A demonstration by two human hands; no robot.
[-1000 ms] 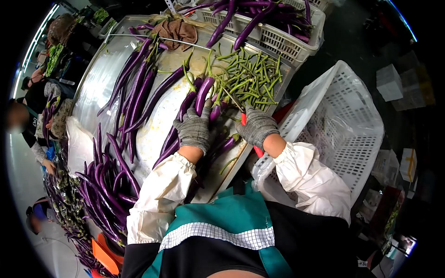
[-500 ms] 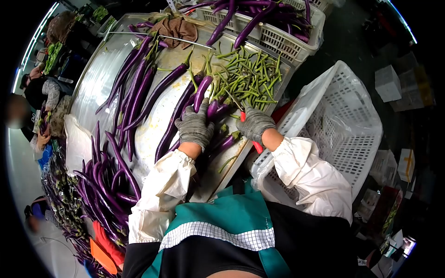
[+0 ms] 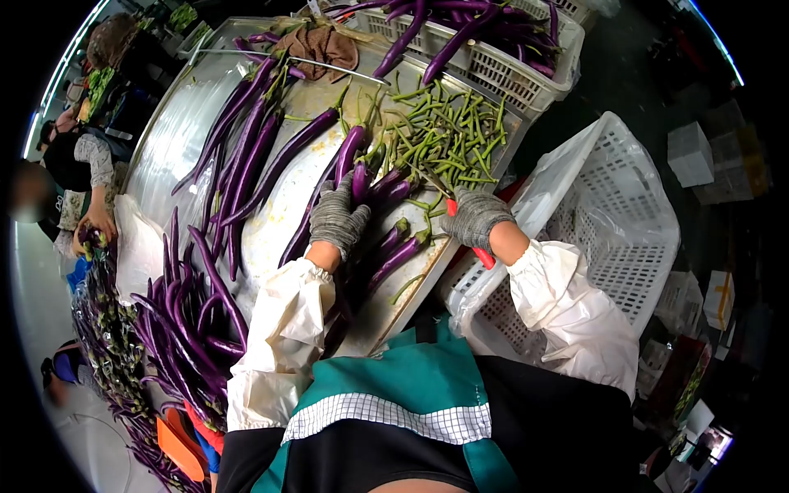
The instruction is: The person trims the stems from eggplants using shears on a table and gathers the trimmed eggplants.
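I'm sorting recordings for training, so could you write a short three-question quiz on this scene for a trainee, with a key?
1. Which hand holds the red-handled tool?

2. True or false: the brown cloth lies inside a white basket.

3. What is the left hand touching?
A) the brown cloth
B) the eggplants
C) a cardboard box

Key:
1. The right hand.
2. False; it lies on the table.
3. B.

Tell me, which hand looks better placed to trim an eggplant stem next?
Probably the right hand: it already holds the red-handled cutter, beside the green stems. The left hand is at the eggplants, so seems better placed to steady them.
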